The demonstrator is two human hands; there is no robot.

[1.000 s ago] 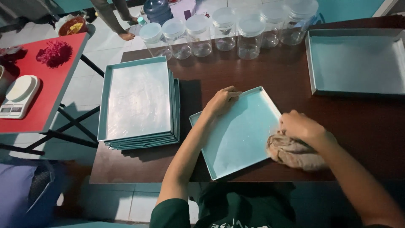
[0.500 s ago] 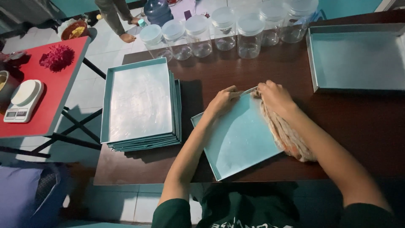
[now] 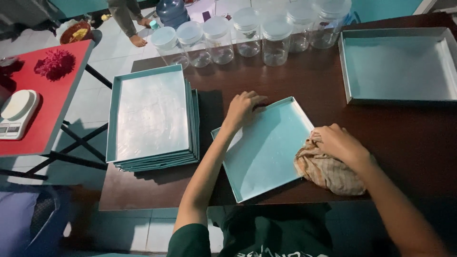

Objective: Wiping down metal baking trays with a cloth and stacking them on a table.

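L hand [image 3: 243,107] flat, fingers open, steadying tray [image 3: 262,152] — R hand [image 3: 338,143] gripping cloth [image 3: 328,169] at tray's edge.

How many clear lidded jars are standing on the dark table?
7, in a row along the far edge: leftmost, then, and rightmost. The top of the picture crops the last ones, so more may be hidden.

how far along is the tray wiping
Done: cannot tell; nothing marks any tray as already wiped. In hand: the left hand steadies the tilted tray while the right hand presses a cloth at its right edge. Possibly left: a stack of trays and another tray at the right.
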